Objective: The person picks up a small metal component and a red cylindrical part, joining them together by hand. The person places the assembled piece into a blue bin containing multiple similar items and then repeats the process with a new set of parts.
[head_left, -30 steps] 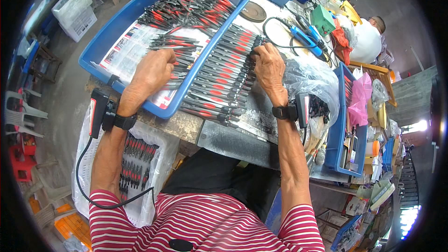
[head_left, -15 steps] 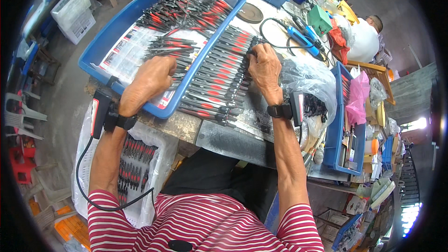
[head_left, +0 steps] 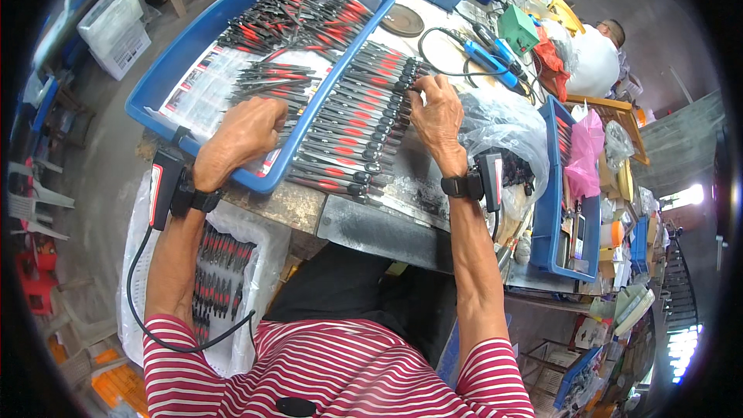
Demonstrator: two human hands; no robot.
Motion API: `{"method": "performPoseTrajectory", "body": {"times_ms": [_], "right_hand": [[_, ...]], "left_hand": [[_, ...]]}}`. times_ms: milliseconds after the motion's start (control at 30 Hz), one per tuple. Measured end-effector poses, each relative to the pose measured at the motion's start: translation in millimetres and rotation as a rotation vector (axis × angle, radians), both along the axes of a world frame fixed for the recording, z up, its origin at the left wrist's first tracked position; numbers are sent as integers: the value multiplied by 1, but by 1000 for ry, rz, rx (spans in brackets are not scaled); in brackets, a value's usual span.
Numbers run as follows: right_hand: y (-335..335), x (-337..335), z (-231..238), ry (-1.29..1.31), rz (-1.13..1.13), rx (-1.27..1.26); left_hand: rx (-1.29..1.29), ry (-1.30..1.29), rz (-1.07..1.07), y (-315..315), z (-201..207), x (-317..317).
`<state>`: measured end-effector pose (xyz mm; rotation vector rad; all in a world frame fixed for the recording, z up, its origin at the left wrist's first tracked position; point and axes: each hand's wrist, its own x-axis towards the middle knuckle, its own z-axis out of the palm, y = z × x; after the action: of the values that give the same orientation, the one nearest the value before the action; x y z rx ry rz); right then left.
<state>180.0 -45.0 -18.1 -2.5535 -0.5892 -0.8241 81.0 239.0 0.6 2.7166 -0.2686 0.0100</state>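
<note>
Left hand (head_left: 251, 131) was curled over the blue tray (head_left: 267, 181), right hand (head_left: 438, 114) half-curled at the row of red-black sticks (head_left: 360, 114) between them; couldn't tell if either gripped anything, tbh.

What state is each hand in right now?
Left hand: curled over the blue tray; any hold is hidden.
Right hand: fingers bent beside the row of black-and-red pieces; hold can't be told.
</note>
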Motion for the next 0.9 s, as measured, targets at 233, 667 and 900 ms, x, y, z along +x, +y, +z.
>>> {"method": "performPoseTrajectory", "body": {"times_ms": [233, 667, 900], "right_hand": [[-2, 3, -5, -19, -23, -18], [-3, 7, -5, -7, -36, -32], [-5, 10, -9, 22, -31, 15]], "left_hand": [[5, -13, -4, 1, 3, -2], [-3, 51, 34, 1, 5, -3], [-9, 76, 17, 1, 8, -2]]}}
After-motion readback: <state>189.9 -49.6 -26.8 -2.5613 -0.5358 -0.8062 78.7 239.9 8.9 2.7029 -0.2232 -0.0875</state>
